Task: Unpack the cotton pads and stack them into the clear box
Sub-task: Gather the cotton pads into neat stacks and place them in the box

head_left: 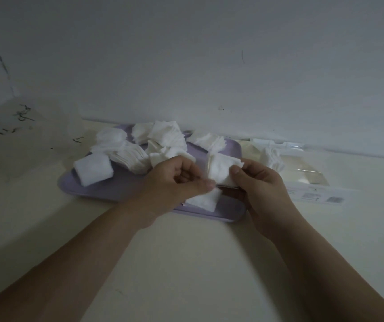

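Both forearms are extended over the cream tabletop [186,263] and meet above the near edge of a flat lilac plastic tray [121,182].

- Right hand [263,182]: a small stack of square white cotton pads [221,169] is gripped, with the thumb laid over the top face and the fingers curled underneath. The stack is held clear of the tray, probably so that its edges can be squared before transfer.
- Left hand [174,182]: the fingers are curled into the palm and the thumb is pressed against the forefinger at the stack's 7 o'clock corner. Whether a pad is pinched there cannot be told. A single white cotton pad [206,201] is seen just below the thumb, over the tray; contact is unclear.
- Loose white cotton pads [165,135] are heaped from 9 to 12 o'clock on the tray, some in short stacks and some fanned, apparently tipped out for sorting.
- A clear rectangular plastic box [311,175] is set at 3 o'clock of the tray, within easy reach of the right hand. A few pads [273,158] are already stood inside at its left end.
- A flattened clear wrapper [318,197] with a printed label is laid at 5 o'clock of the box.

Judgement: early to mid task, since most pads are not yet boxed.
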Demonstrator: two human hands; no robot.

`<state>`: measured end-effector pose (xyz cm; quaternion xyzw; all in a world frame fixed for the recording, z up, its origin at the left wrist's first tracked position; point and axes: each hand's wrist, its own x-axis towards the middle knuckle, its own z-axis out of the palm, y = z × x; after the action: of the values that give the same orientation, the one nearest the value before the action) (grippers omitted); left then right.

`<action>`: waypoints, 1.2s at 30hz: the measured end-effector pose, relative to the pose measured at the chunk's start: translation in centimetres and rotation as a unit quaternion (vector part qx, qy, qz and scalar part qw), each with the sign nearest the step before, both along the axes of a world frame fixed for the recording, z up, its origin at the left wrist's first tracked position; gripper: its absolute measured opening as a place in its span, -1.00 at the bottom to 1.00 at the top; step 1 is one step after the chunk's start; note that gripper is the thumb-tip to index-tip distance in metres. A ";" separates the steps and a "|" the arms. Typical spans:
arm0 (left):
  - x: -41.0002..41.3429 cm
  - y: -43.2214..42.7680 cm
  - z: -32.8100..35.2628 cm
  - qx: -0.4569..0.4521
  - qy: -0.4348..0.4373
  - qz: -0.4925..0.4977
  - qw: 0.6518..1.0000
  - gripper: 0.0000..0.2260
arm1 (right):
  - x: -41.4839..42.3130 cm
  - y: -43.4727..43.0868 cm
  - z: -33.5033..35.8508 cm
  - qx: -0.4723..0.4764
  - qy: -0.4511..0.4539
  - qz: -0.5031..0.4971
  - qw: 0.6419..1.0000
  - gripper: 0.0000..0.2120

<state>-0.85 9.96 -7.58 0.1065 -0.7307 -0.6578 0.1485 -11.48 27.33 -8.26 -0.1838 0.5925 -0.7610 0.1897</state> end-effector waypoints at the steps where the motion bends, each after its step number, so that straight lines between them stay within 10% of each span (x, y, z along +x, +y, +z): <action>1: -0.1 0.0 0.1 0.001 0.007 0.010 1.000 -0.75 | 0.0 0.0 0.1 -0.001 0.002 0.011 1.000 -0.81; 36: -0.6 -0.3 -0.9 -0.016 -0.003 0.052 0.998 -0.78 | 1.3 0.0 1.4 0.018 0.118 -0.034 0.992 -0.88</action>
<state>-1.46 9.63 -8.47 0.1439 -0.7352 -0.6368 0.1825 -10.19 27.31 -6.86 -0.2484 0.6307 -0.7290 0.0955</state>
